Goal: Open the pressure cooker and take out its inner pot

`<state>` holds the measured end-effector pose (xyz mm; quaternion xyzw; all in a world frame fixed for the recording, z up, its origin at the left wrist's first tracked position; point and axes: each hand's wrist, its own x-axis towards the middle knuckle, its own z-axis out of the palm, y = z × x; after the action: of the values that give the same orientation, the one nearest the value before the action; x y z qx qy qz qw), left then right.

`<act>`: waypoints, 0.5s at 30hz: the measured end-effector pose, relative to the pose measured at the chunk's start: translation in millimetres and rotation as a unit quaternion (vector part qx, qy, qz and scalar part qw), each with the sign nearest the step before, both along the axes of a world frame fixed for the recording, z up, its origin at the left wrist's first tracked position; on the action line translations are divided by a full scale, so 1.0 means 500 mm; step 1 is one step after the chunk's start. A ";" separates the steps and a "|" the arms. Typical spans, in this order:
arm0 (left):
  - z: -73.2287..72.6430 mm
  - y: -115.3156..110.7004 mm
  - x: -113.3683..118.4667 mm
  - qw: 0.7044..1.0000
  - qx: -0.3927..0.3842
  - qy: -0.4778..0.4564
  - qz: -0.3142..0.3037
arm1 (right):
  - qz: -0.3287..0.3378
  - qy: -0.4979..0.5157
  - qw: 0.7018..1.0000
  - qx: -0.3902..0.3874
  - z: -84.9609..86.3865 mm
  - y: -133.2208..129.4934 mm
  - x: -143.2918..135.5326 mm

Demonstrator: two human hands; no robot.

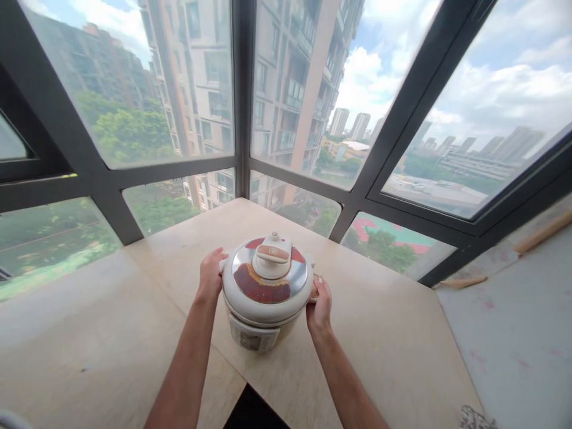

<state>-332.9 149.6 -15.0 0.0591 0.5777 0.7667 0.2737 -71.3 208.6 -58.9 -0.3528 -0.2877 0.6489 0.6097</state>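
Note:
A white electric pressure cooker [268,310] stands upright on a pale stone-like window ledge [379,333], its lid on. The lid [261,289] has a shiny silver and reddish-brown top with a white handle [272,254] and a small valve knob. My left hand [211,275] grips the cooker's left side handle, fingers curled around its far side. On the opposite side, my right hand [320,304] is closed around the right side handle. A panel [254,336] on the cooker's front faces me. Both handles are partly covered by my fingers.
Dark window frames [243,119] meet in a corner behind the cooker. A patterned wall [513,339] borders the ledge on the right, with a patterned item [476,419] at the lower right. A black shape [255,411] shows at the front edge.

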 end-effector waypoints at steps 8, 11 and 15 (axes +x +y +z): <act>0.035 -0.004 -0.074 0.994 -0.096 0.030 -0.039 | 0.115 -0.039 0.992 0.037 -0.006 -0.002 -0.021; 0.022 -0.020 -0.065 0.986 -0.149 0.080 0.012 | 0.212 -0.073 0.974 0.027 -0.012 -0.004 0.064; 0.003 -0.059 0.008 0.946 -0.153 0.232 0.168 | 0.216 -0.174 0.961 -0.015 -0.048 -0.028 0.227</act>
<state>-329.0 120.2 -13.4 0.0949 0.7370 0.6691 0.0047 42.2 194.7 -83.0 -0.3989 -0.4486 0.6980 0.3904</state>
